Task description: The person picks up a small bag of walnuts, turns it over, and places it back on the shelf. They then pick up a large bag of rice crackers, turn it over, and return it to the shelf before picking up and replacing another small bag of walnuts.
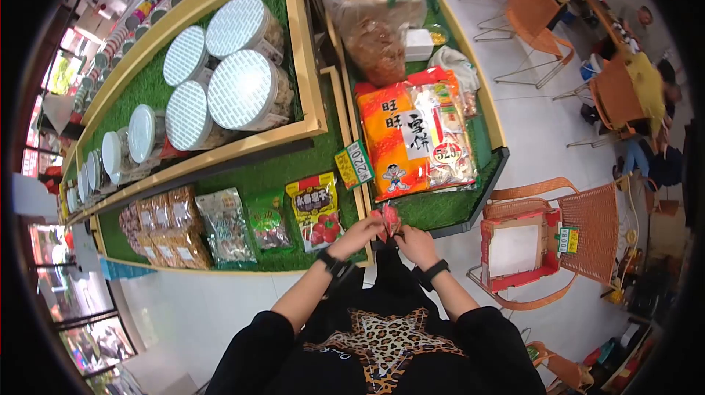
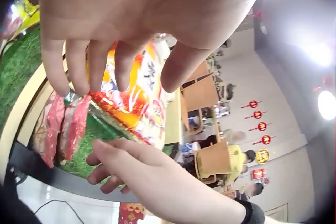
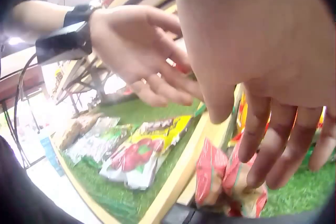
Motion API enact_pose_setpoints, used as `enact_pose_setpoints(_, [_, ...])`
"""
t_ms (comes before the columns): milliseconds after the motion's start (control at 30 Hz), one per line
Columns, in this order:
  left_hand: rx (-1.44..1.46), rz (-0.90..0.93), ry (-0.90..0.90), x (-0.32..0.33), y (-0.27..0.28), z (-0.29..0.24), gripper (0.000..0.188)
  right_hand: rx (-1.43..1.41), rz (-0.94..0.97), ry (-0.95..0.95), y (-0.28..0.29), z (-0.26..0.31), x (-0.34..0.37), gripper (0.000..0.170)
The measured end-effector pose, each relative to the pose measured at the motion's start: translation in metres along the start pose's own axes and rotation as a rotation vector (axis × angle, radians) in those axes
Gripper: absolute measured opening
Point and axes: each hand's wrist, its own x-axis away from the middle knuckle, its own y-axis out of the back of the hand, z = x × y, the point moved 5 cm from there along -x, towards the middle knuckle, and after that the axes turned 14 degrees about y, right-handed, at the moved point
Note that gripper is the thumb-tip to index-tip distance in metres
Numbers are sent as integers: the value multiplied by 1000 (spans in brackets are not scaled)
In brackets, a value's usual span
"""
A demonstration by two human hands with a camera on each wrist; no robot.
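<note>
2 hands hovering at 2 pink packets, near side of the orange bag

Pink packets are sitting side by side on turf, just on the wearer's side of the orange bag. Left hand is reaching over them from the orange bag's near left, fingers long and loosely spread, grip wide. Right hand is hanging just beside them, fingers relaxed, enclosing nothing visible. Fingertip contact: cannot tell. Both hands are probably flanking the packets to steady or line them up; the tray corner is likely limiting their space.

Orange bag is lying face up, presumably for reading; its clear part is showing pale wrapped crackers. Price tag is leaning at its left edge, probably marking its price.

Containers: left of the orange bag, a wooden crate is holding lidded tubs, snack pieces showing through clear sides. Beyond it, a clear sack is bulging with brown snacks. To its lower right, a red box is resting on a rattan chair, a pale panel showing inside.
</note>
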Motion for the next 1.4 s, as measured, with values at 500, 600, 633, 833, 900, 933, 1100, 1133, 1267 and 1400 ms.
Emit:
enact_pose_setpoints(500, [92, -51, 116, -54, -32, 70, 63, -11, -29, -63, -23, -23, -20, 19])
enact_pose_setpoints(600, [-172, -90, 52, -26, -23, 51, 78, -76, -199, 142, 28, -2, -12, 19])
enact_pose_setpoints(633, [-197, -97, 9, -6, -26, 28, 81, -124, -206, 177, 40, 5, -10, 21])
enact_pose_setpoints(833, [-127, -57, -221, 26, -26, -4, 89, -601, -72, 262, 97, 40, -2, 24])
enact_pose_setpoints(900, [-163, -71, -138, 43, -25, -10, 76, -736, -117, 231, 102, 49, 2, 24])
enact_pose_setpoints(933, [-242, -127, -102, 54, -23, -16, 72, -729, -89, 265, 102, 52, 2, 24])
enact_pose_setpoints(1100, [-89, -290, -113, 89, -14, -14, 65, -953, -88, 129, 90, 63, -5, 26])
enact_pose_setpoints(1133, [-56, -318, -132, 106, -15, -23, 62, -994, -148, 112, 89, 68, -4, 27])
enact_pose_setpoints(1267, [-117, -489, -157, 143, 10, -18, 59, -866, 174, 199, 65, 96, -4, 34])
enact_pose_setpoints(1400, [-115, -627, -237, 196, 27, -24, 53, -692, 455, 366, 50, 152, 4, 37])
